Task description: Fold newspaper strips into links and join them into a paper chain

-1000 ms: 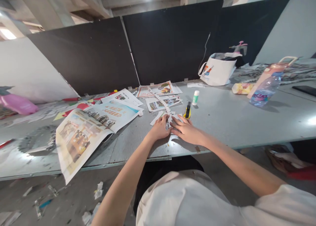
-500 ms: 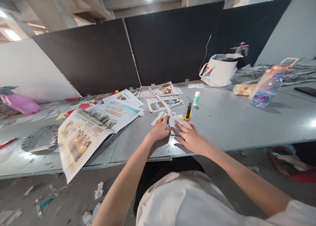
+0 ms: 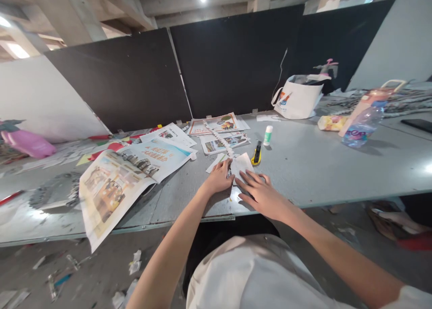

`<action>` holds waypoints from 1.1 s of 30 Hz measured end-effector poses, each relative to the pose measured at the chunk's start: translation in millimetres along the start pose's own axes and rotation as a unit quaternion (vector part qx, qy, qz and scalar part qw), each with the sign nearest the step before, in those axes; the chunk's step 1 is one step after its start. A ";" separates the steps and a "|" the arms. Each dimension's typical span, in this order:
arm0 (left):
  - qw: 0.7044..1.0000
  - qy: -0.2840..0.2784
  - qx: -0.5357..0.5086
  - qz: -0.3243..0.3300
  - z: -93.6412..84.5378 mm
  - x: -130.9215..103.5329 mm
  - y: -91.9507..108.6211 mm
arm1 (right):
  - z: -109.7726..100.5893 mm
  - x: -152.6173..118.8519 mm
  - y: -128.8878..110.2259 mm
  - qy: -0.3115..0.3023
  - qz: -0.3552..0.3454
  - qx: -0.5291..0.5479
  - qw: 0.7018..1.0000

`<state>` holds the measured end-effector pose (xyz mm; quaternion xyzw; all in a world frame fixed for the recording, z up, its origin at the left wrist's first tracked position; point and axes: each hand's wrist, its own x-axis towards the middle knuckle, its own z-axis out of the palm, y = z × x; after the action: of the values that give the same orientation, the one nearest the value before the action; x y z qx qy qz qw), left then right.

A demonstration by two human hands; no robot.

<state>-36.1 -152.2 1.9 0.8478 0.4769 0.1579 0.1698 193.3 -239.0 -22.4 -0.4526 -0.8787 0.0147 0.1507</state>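
My left hand (image 3: 218,178) rests on the table at the near end of a zigzag strip of folded paper (image 3: 218,138). Its fingers are closed together on that end, which they partly hide. My right hand (image 3: 261,192) lies with its fingers spread, the fingertips touching the lower edge of a small white sheet of paper (image 3: 241,164). The sheet lies between both hands, beside the strip. Just beyond my right hand are a yellow and black utility knife (image 3: 257,153) and a white and green glue stick (image 3: 267,135).
An open newspaper (image 3: 114,178) hangs over the front edge on the left, near a ring of folded paper (image 3: 56,189). Printed sheets (image 3: 216,123) lie under the strip. On the right stand a white bag (image 3: 299,99) and a plastic bottle (image 3: 362,126).
My right hand has shifted slightly down and right, showing more of the white sheet, which now sits a little higher and tilted. My left hand has hardly moved.
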 end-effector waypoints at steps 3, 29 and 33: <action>1.000 -0.001 0.000 -0.001 -0.5 -0.3 0.8 | 3.6 -2.7 -0.6 0.000 0.005 -0.007 1.000; 1.000 0.008 -0.013 -0.004 3.1 0.6 -2.6 | -1.4 -0.6 -1.8 -0.003 0.019 0.026 0.999; 1.000 0.008 -0.005 0.002 4.3 0.4 -2.8 | -0.4 -1.9 -1.8 0.011 0.030 0.050 0.998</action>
<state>-36.2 -151.0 -3.1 0.8466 0.4760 0.1673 0.1697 193.1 -241.6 -22.2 -0.4708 -0.8612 0.0583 0.1821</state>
